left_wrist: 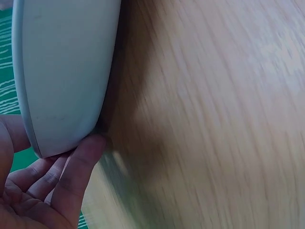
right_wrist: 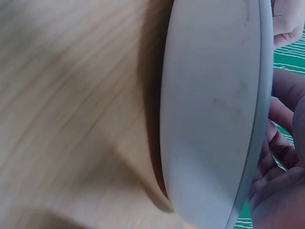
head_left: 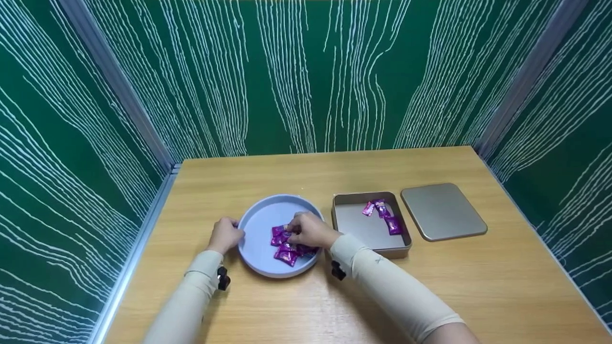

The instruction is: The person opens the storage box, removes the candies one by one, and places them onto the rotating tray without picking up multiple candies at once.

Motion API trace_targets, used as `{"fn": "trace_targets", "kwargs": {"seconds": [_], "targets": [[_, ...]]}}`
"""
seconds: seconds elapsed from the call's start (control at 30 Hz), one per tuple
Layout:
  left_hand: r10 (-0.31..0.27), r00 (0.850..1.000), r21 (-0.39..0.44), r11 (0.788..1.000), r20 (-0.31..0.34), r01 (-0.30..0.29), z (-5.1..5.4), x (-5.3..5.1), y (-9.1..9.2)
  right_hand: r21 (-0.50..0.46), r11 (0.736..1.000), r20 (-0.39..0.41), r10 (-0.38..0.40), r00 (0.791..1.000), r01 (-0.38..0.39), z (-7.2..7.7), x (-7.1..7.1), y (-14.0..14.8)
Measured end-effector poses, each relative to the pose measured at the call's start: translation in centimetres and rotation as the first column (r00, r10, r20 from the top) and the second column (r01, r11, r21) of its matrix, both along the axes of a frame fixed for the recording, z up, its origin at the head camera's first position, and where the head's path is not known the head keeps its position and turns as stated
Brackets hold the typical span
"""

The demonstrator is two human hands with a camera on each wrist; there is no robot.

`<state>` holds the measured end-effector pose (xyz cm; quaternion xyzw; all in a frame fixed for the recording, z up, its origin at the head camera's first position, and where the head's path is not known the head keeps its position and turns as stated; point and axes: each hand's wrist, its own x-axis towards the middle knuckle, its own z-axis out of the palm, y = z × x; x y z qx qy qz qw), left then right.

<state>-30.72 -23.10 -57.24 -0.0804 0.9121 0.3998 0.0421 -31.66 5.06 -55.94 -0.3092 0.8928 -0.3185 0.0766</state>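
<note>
A round pale-blue dish (head_left: 256,255) with a raised rim stands on the table. Its left rim is gripped by my left hand (head_left: 226,235), the thumb over the edge and the fingers against the outer wall (left_wrist: 71,71). Several purple-wrapped candies (head_left: 287,257) lie in the dish's right half. My right hand (head_left: 311,230) reaches over the right rim, its thumb and curled fingers pinching at a candy in the pile; the pinched piece is mostly hidden. In the right wrist view, the dish's wall (right_wrist: 209,109) covers part of the right hand (right_wrist: 281,167).
To the dish's right stands an open square metal tin (head_left: 351,229) with several purple and pink wrapped candies (head_left: 393,225) along its right side. Its flat lid (head_left: 444,212) lies farther right. Green walls (head_left: 277,86) with white lines enclose the wooden table (head_left: 267,315).
</note>
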Motion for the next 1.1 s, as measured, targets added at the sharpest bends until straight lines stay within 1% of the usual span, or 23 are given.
{"fn": "trace_targets", "kwargs": {"seconds": [0.2,0.27,0.33,0.43,0.5,0.57,0.6,0.73,0.87,1.0,1.1], "targets": [[-0.023,1.0,0.017,1.0,0.02,0.022,0.1,-0.3,0.0,-0.001,1.0,0.012,-0.008,1.0,0.008,0.4,0.0,0.5],[-0.031,0.999,0.009,0.999,0.029,0.03,0.3,-0.4,0.0,-0.007,1.0,0.026,-0.014,1.0,0.014,0.7,0.0,0.9],[-0.053,0.998,-0.009,0.999,0.018,0.053,-0.9,-1.4,-0.7,-0.023,1.0,0.039,-0.018,0.999,0.019,1.1,0.0,1.5],[-0.053,0.998,-0.06,0.997,0.042,0.056,-0.3,-1.6,-0.6,-0.039,0.999,0.029,-0.025,0.999,0.026,1.6,-0.1,2.6],[-0.053,0.997,-0.094,0.994,0.052,0.058,0.2,-1.8,-0.4,-0.053,0.998,-0.009,-0.027,1.0,0.027,2.0,-0.2,3.5],[-0.038,0.997,-0.134,0.99,0.074,0.047,2.4,-1.1,0.7,-0.063,0.997,-0.037,-0.042,0.998,0.039,2.2,-0.3,4.4],[-0.042,0.997,-0.152,0.987,0.07,0.052,2.7,-1.2,0.9,-0.068,0.997,-0.047,-0.051,0.998,0.048,2.4,-0.3,4.9],[-0.059,0.997,-0.222,0.972,0.056,0.07,4.3,-1.3,1.6,-0.07,0.992,-0.021,-0.105,0.994,0.103,3.1,-0.3,6.6],[-0.061,0.995,-0.23,0.97,0.079,0.078,5.9,-1.5,2.2,-0.054,0.987,-0.003,-0.152,0.988,0.151,3.8,-0.4,8.5],[-0.059,0.992,-0.215,0.973,0.115,0.083,7.1,-2.2,2.7,-0.071,0.983,-0.054,-0.173,0.983,0.169,4.2,-0.5,10.6],[-0.069,0.99,-0.219,0.971,0.122,0.095,7.7,-2.6,2.9,-0.085,0.978,-0.095,-0.2,0.975,0.192,4.4,-0.5,12.2]]}}
